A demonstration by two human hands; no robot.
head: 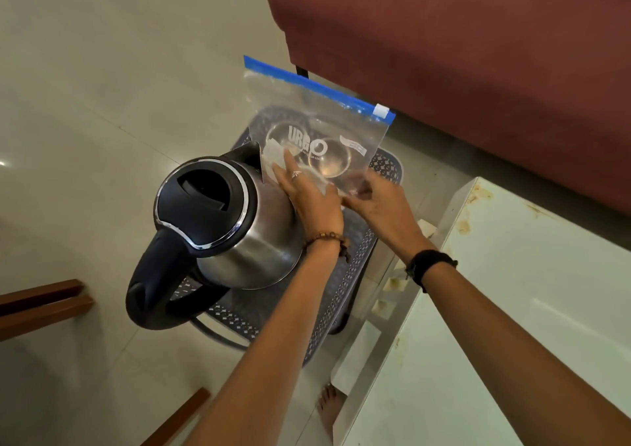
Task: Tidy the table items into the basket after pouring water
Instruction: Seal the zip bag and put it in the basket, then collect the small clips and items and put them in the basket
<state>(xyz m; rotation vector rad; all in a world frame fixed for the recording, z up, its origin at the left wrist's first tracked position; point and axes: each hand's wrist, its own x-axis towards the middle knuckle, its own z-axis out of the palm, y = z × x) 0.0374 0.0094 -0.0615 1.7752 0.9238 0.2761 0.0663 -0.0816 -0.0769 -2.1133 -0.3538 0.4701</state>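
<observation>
A dark perforated basket (pixel 355 261) stands on the floor beside the white table (pixel 512 309). A steel electric kettle (pixel 235 227) with a black lid and handle stands in the basket's left part. A clear zip bag (pixel 327 118) with a blue seal strip stands upright over the basket's far end; a steel bowl (pixel 329 160) shows through it. My left hand (pixel 307 196) lies flat against the bag's lower edge, next to the kettle. My right hand (pixel 379 196) pinches the bag's lower right corner.
A maroon sofa (pixel 478 53) fills the upper right, close behind the basket. Wooden furniture pieces (pixel 41 305) sit at the left edge and bottom. The floor is pale tile. My bare foot (pixel 329 408) shows below the basket.
</observation>
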